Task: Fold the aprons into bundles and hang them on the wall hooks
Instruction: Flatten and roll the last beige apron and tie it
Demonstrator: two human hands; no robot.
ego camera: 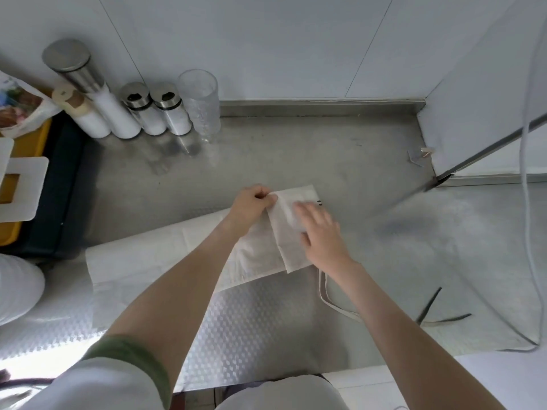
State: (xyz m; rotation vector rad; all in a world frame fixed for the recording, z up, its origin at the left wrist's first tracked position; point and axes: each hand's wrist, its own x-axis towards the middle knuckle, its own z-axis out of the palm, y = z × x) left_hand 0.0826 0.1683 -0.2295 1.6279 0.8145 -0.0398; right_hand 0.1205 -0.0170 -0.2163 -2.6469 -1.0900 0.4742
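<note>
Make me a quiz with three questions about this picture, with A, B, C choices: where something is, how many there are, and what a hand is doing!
1. Where is the clear glass?
A) At the back of the counter, beside the jars
B) On a chair
C) On a plate

2. How many jars have shiny metal lids?
A) One
B) Three
C) Six

3. What is the left hand doing?
A) Lying flat on the counter
B) Holding a jar
C) Pinching the apron

Answers:
1 A, it stands by the wall next to the jars.
2 B, one tall and two short; the fourth lid looks wooden.
3 C, its fingers grip the fold's corner.
</note>
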